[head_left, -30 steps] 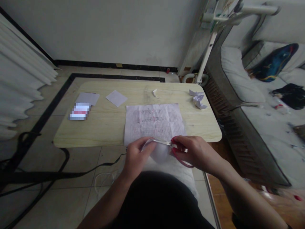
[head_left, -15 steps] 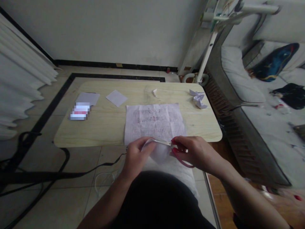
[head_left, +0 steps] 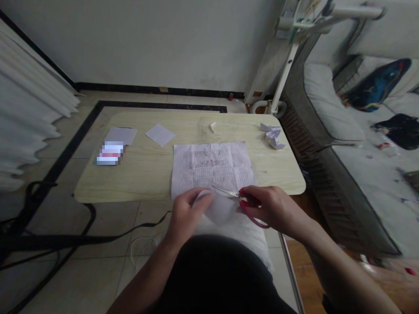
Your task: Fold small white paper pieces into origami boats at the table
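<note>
Between thumb and fingers, my left hand (head_left: pixel 190 209) pinches a piece of white paper (head_left: pixel 220 210) with a curved edge, held over my lap. My right hand (head_left: pixel 270 207) is closed around the red handles of a pair of scissors (head_left: pixel 231 192). Their blades point left, lying close along the upper edge of the paper; whether they touch it I cannot tell. Just beyond my hands a creased printed sheet (head_left: pixel 212 165) lies flat at the table's near edge.
On the light wooden table (head_left: pixel 144 174) lie a square of paper (head_left: pixel 160 134), a paper stack (head_left: pixel 120 135), a blurred-out phone (head_left: pixel 110 153), a small paper scrap (head_left: pixel 212 127) and folded paper pieces (head_left: pixel 273 136). A grey sofa (head_left: pixel 343 174) stands on the right.
The scissors have shifted slightly right and up, their blades now a little away from my left thumb. My left hand keeps hold of the paper, almost in place.
</note>
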`<state>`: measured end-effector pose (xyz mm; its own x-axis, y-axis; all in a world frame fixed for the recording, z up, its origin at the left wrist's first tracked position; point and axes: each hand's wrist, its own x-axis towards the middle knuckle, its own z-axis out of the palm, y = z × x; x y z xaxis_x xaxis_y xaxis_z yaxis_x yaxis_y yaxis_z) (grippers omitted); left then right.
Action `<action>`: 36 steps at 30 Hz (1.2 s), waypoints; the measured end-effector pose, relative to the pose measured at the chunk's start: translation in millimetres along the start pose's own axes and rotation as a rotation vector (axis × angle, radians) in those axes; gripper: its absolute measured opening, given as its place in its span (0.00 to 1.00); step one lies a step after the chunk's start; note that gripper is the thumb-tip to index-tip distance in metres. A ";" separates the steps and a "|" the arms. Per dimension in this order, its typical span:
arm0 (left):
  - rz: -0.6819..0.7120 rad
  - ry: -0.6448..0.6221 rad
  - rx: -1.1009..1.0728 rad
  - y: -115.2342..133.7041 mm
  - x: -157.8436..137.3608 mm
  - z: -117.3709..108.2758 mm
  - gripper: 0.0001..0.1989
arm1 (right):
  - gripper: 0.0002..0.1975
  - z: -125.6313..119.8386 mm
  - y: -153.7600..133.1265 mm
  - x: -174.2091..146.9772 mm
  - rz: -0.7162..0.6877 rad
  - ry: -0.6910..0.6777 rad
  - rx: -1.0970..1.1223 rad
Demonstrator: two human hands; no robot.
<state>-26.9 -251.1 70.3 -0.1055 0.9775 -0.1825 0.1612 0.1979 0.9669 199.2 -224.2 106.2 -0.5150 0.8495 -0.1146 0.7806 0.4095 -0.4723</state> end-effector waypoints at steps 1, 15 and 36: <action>0.005 0.008 0.002 -0.5 0.2 -0.7 0.08 | 0.11 -0.5 2.1 -0.9 0.005 0.015 0.013; 0.059 0.030 0.049 0.3 -4.6 6.9 0.07 | 0.21 5.5 -2.5 0.6 -0.124 0.099 0.015; -0.010 -0.070 -0.024 1.4 -2.9 3.3 0.07 | 0.12 -1.3 -3.8 -1.0 -0.095 0.015 0.061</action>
<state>-23.1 -253.5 71.6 -0.0385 0.9783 -0.2038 0.1367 0.2071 0.9687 197.2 -226.1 109.2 -0.5800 0.8129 -0.0538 0.7053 0.4680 -0.5325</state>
